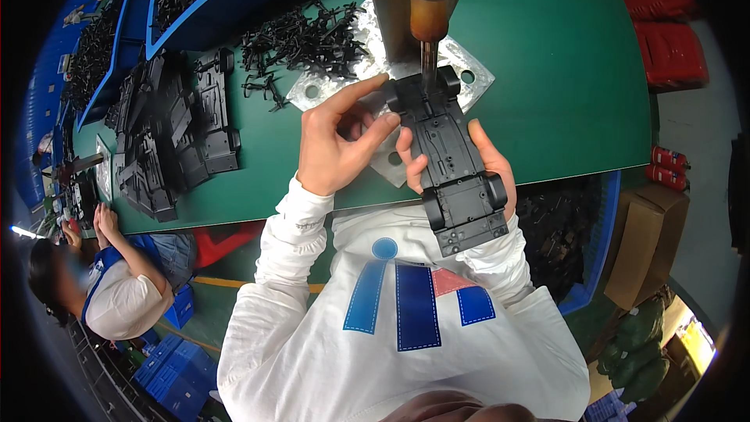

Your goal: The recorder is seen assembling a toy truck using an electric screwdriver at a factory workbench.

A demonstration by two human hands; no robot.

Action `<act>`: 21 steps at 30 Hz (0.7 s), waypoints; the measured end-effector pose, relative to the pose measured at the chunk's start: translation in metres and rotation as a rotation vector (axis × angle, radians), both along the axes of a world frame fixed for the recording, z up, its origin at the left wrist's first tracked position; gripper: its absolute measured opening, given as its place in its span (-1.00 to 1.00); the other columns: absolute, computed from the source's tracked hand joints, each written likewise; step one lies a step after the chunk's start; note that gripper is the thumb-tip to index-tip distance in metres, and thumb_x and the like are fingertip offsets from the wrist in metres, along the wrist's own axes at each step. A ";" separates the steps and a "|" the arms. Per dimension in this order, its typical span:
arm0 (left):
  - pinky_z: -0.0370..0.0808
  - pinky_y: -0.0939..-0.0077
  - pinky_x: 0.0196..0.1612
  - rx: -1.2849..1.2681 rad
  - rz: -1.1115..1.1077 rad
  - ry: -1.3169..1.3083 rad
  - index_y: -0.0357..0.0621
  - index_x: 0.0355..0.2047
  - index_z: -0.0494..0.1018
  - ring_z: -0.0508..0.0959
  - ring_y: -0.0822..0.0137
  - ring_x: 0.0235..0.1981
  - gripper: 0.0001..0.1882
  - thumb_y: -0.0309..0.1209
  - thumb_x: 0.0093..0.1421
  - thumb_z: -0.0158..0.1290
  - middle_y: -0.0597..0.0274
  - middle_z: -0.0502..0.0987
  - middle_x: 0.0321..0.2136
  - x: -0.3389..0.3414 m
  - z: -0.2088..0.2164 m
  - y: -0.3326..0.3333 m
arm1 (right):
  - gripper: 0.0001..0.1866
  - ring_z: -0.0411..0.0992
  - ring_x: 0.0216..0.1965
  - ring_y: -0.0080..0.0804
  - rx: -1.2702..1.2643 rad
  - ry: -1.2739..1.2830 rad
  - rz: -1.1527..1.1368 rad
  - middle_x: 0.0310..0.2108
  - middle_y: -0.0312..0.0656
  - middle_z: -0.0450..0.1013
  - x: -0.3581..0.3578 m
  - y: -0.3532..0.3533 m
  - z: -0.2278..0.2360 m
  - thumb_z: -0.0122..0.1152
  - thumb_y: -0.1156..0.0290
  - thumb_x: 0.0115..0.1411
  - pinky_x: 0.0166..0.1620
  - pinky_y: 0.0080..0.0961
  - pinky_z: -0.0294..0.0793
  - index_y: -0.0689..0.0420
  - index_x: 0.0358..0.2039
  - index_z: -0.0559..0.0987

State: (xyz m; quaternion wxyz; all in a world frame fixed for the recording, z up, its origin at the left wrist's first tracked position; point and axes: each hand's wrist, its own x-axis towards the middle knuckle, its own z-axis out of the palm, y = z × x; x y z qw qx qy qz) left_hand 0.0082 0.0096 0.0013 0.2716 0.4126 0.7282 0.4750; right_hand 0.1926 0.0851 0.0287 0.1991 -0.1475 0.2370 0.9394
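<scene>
A black plastic toy car chassis point(447, 152) with wheel arches at both ends lies tilted across the front of the bench. My right hand point(495, 168) grips it from beneath, thumb along the right edge and fingertips curling over the left edge. My left hand point(337, 139) has index finger and thumb bent in a pinch around the chassis's far left corner; the other fingers are tucked behind. Over the far end stands a machine's metal driver shaft point(429, 59) below an orange-brown collar point(429, 19). Its tip meets or nearly meets the chassis.
A metal base plate point(478, 70) lies under the machine on the green bench point(562, 101). To the left are stacked black chassis point(168, 121), loose small black parts point(301, 35) and blue bins point(226, 0). A co-worker point(129, 289) sits at left. Red containers point(668, 51) and a cardboard box point(647, 246) stand right.
</scene>
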 end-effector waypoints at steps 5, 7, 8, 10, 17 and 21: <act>0.30 0.71 -0.55 0.021 -0.005 -0.125 -0.19 0.04 0.57 0.34 0.67 -0.65 -0.51 -0.44 0.06 0.33 0.39 0.46 -0.69 0.004 -0.004 0.006 | -0.44 0.22 0.24 -0.04 -0.098 -0.067 -0.016 0.23 0.14 0.25 0.003 0.004 0.004 -0.12 0.07 0.47 0.01 -0.18 0.45 0.27 0.26 0.31; 0.30 0.71 -0.54 0.014 -0.013 -0.119 -0.19 0.04 0.57 0.35 0.67 -0.65 -0.51 -0.43 0.06 0.34 0.39 0.47 -0.69 0.006 -0.001 0.009 | -0.44 0.22 0.24 -0.04 -0.093 -0.079 -0.023 0.24 0.13 0.25 0.006 0.005 0.006 -0.09 0.07 0.46 0.00 -0.17 0.45 0.24 0.26 0.31; 0.30 0.71 -0.54 0.008 -0.020 -0.113 -0.19 0.04 0.57 0.35 0.67 -0.64 -0.51 -0.43 0.06 0.34 0.39 0.47 -0.68 0.006 0.000 0.010 | -0.44 0.22 0.24 -0.03 -0.095 -0.069 -0.029 0.24 0.12 0.25 0.007 0.006 0.006 -0.09 0.07 0.46 0.00 -0.16 0.45 0.22 0.27 0.32; 0.31 0.71 -0.53 0.025 -0.020 -0.102 -0.19 0.04 0.57 0.36 0.66 -0.63 -0.51 -0.43 0.07 0.34 0.38 0.48 -0.67 0.007 0.003 0.010 | -0.45 0.22 0.24 -0.03 -0.091 -0.058 -0.033 0.24 0.11 0.25 0.008 0.006 0.007 -0.09 0.06 0.46 0.00 -0.15 0.45 0.20 0.27 0.32; 0.41 0.67 -0.46 0.079 -0.022 -0.078 -0.20 0.05 0.57 0.46 0.62 -0.60 -0.50 -0.40 0.07 0.35 0.31 0.56 -0.61 0.010 0.005 0.015 | -0.45 0.22 0.24 -0.01 -0.085 -0.055 -0.041 0.24 0.10 0.26 0.010 0.009 0.010 -0.08 0.07 0.46 0.00 -0.14 0.46 0.18 0.29 0.31; 0.41 0.68 -0.46 0.070 -0.018 -0.084 -0.20 0.04 0.57 0.47 0.61 -0.59 -0.50 -0.40 0.06 0.35 0.30 0.57 -0.61 0.011 0.006 0.016 | -0.45 0.24 0.23 0.01 -0.052 -0.071 -0.042 0.24 0.11 0.26 0.011 0.009 0.010 -0.07 0.08 0.46 0.00 -0.14 0.46 0.17 0.30 0.30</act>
